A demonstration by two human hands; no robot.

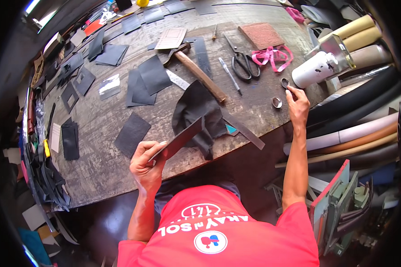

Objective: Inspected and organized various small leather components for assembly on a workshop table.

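My left hand (148, 163) grips a stiff, dark rectangular leather piece (180, 138), tilted above the table's front edge. Beyond it, a crumpled black leather scrap (193, 113) lies on the worn wooden table (100, 173). At the right side, the thumb and fingers of my right hand (298, 101) pinch the rim of a small round cap (285, 83) with a dark inside. A second small round cap (276, 102) sits just nearer to me. Close beyond my right hand is a white bottle (312, 70) with dark marks, in front of a metal tin (342, 56).
A hammer (200, 76), a pen (230, 75), scissors (242, 63), pink ribbon (277, 59) and a reddish block (261, 35) lie mid-table. Black leather pieces (153, 75) are spread leftward. Rolled materials (354, 90) line the right side. A dark strip (244, 130) overhangs the front edge.
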